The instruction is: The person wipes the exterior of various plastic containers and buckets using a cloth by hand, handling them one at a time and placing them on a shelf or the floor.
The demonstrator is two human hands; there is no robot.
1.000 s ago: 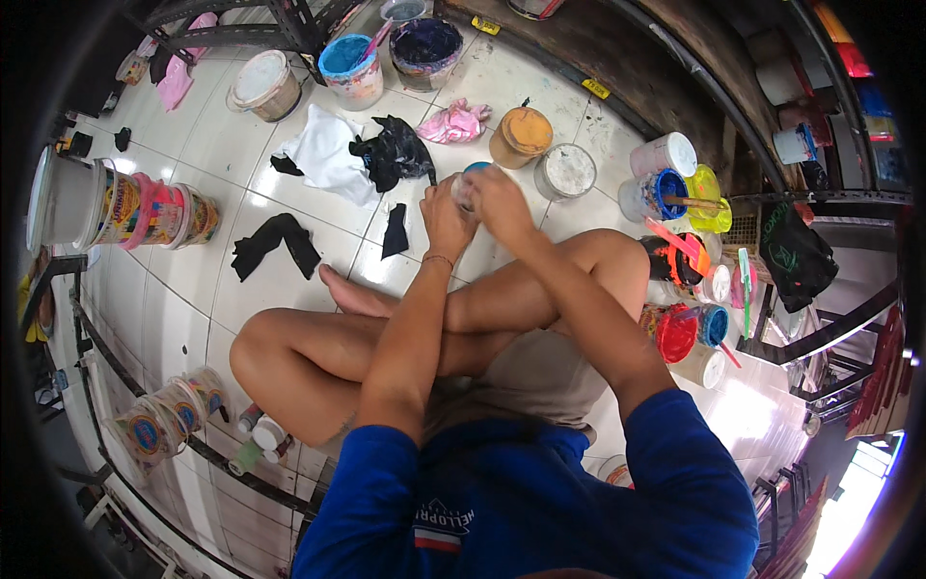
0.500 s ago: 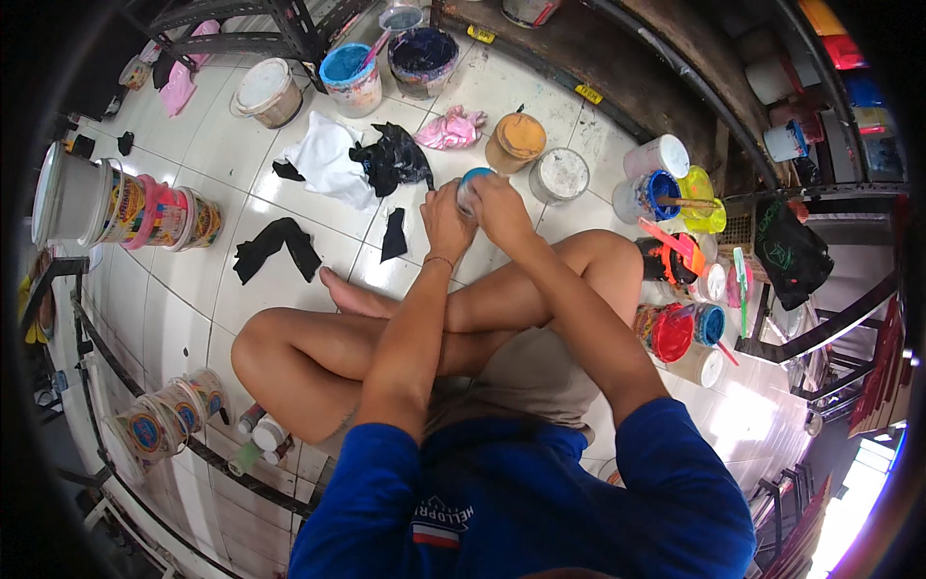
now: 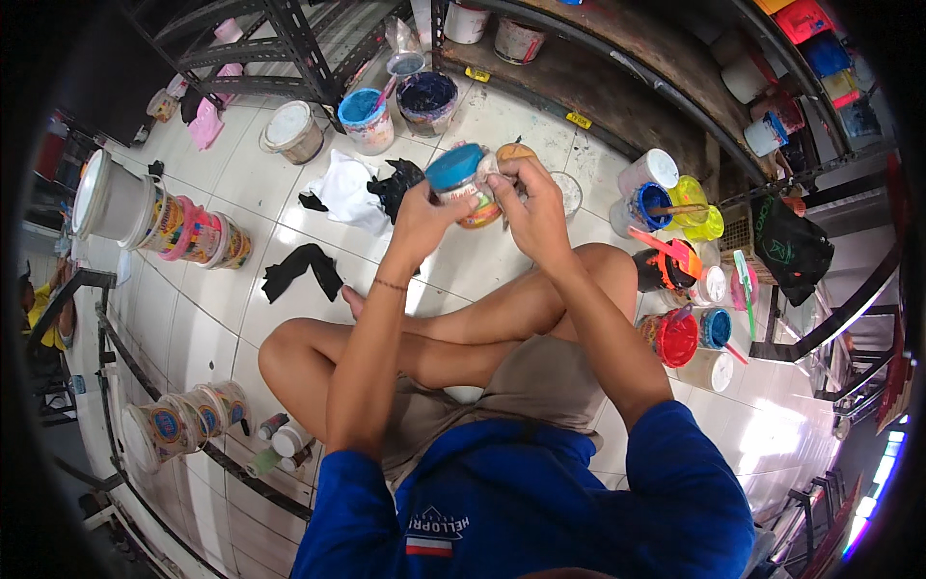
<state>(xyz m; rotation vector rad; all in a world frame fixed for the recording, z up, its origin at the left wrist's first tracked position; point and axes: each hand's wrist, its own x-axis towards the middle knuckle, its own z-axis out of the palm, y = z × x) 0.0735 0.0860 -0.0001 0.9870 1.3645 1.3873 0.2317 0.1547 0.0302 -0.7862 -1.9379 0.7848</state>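
Note:
My left hand [image 3: 424, 227] is closed round a small plastic jar [image 3: 473, 212] with a blue lid [image 3: 456, 166], held tilted above the floor in front of my crossed legs. Against the jar's right side, my right hand [image 3: 532, 207] pinches a pale, crumpled rag [image 3: 488, 172]. Its fingers partly hide the rag. Behind the hands are a tub with an orange-tan top [image 3: 516, 151] and a round white-topped tub [image 3: 570, 193], both partly covered. A white cloth [image 3: 349, 191] and crumpled black cloth [image 3: 397, 183] lie left of the jar.
A bent black cloth strip [image 3: 301, 272] lies on the tiled floor. Paint buckets line the back, including a blue one [image 3: 366, 121] and a dark one [image 3: 427, 101]. Several open paint pots, one red [image 3: 670, 338], stand at my right. Stacked tubs [image 3: 193, 227] are at far left.
The jar has come up higher and shows more of its side and blue lid. My hands have moved further apart, and the pale rag now shows in the right one. The view has shifted.

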